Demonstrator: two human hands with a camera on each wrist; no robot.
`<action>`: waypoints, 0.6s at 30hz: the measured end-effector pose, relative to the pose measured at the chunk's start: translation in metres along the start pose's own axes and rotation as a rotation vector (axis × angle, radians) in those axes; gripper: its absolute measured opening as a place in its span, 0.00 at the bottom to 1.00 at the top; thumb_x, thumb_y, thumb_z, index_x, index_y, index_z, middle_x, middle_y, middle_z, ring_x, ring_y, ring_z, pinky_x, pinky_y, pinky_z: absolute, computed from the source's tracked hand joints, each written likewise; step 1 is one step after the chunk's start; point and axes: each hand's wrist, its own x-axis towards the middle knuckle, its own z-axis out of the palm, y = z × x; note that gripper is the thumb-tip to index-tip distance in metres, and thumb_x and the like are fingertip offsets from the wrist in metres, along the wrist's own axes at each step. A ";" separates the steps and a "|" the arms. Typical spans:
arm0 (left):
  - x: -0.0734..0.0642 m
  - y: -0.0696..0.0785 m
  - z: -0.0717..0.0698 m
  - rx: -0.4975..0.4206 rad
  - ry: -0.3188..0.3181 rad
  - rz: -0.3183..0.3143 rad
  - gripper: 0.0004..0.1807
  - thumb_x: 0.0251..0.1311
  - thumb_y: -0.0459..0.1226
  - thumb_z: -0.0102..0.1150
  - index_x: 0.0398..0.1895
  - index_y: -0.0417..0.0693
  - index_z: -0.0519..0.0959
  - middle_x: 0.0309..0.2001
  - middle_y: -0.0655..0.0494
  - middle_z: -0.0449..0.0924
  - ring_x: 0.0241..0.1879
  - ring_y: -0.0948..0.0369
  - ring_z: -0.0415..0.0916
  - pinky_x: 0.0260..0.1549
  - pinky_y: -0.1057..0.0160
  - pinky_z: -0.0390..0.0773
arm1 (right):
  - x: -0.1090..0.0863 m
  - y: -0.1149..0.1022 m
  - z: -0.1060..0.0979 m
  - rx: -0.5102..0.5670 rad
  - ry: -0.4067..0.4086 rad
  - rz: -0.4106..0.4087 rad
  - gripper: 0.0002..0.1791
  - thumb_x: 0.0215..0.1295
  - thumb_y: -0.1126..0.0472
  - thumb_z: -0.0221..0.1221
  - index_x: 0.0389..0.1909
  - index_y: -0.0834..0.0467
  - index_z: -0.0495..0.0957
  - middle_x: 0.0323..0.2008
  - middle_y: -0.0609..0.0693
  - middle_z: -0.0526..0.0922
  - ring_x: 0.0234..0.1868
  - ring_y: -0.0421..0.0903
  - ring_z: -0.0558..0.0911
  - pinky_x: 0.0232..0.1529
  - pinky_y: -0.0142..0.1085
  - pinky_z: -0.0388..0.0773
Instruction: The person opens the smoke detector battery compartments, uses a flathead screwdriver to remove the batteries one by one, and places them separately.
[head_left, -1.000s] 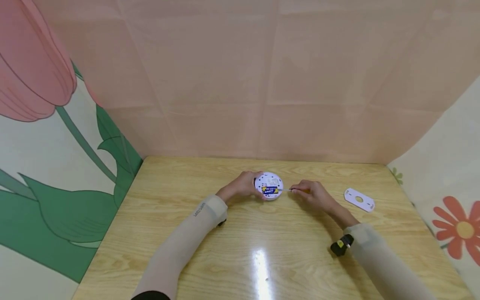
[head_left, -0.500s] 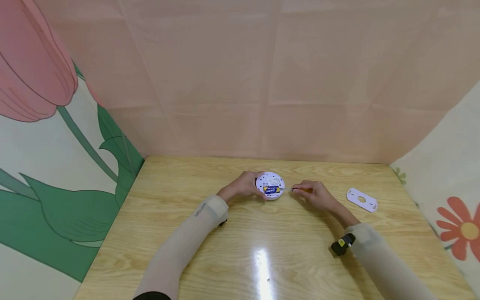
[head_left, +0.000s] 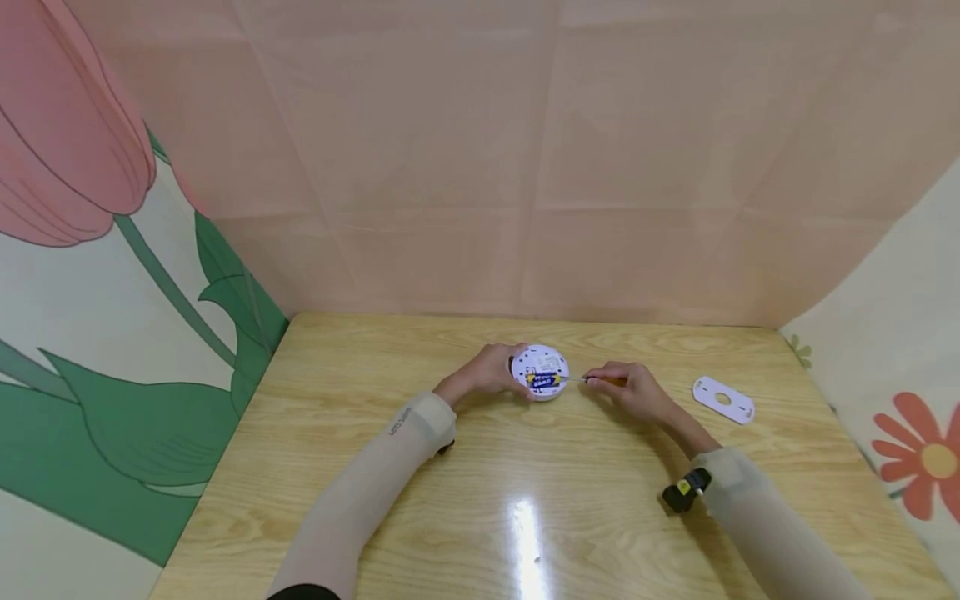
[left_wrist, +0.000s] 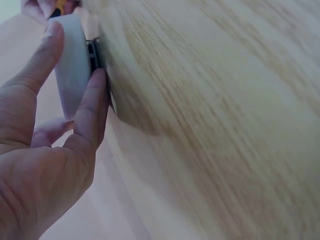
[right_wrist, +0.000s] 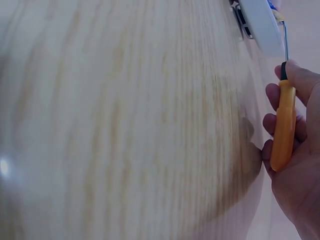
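A round white smoke alarm (head_left: 540,362) is held back side up near the middle of the table, with dark holes and a label showing. Blue and yellow batteries (head_left: 543,380) lie in its compartment. My left hand (head_left: 491,368) grips the alarm by its left edge; in the left wrist view the thumb is on the upper rim and fingers are below. My right hand (head_left: 630,388) holds a screwdriver (right_wrist: 284,125) by its orange handle, thumb and fingers curled round it. Its thin metal shaft points left, the tip at the right end of the batteries.
A white mounting plate (head_left: 723,400) with rounded ends and a centre hole lies on the wooden table (head_left: 420,533) to the right of my right hand. Behind the table hangs a pink cloth (head_left: 420,167), with flower-printed panels on both sides.
Over the last second the view shifts slightly. Both hands keep their holds on the alarm and screwdriver, and the screwdriver tip stays at the right end of the batteries.
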 end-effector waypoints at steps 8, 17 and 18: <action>-0.001 0.000 -0.001 -0.004 0.004 0.044 0.59 0.48 0.48 0.87 0.81 0.42 0.63 0.72 0.47 0.76 0.66 0.57 0.75 0.68 0.60 0.73 | 0.001 0.001 0.000 -0.020 0.013 -0.013 0.10 0.74 0.62 0.66 0.51 0.59 0.90 0.42 0.54 0.91 0.40 0.43 0.83 0.41 0.26 0.78; 0.002 -0.002 0.001 -0.023 0.029 0.059 0.58 0.49 0.44 0.87 0.82 0.44 0.63 0.73 0.47 0.75 0.70 0.54 0.74 0.72 0.58 0.71 | 0.001 0.002 -0.005 -0.040 0.028 0.035 0.10 0.74 0.58 0.67 0.51 0.55 0.91 0.45 0.51 0.91 0.47 0.41 0.85 0.49 0.25 0.79; 0.003 -0.002 0.002 -0.024 0.037 0.060 0.57 0.49 0.44 0.87 0.81 0.44 0.64 0.72 0.47 0.76 0.69 0.54 0.74 0.71 0.58 0.71 | 0.001 0.002 -0.006 -0.044 0.029 0.038 0.11 0.74 0.58 0.67 0.52 0.54 0.90 0.46 0.50 0.91 0.48 0.41 0.85 0.50 0.25 0.78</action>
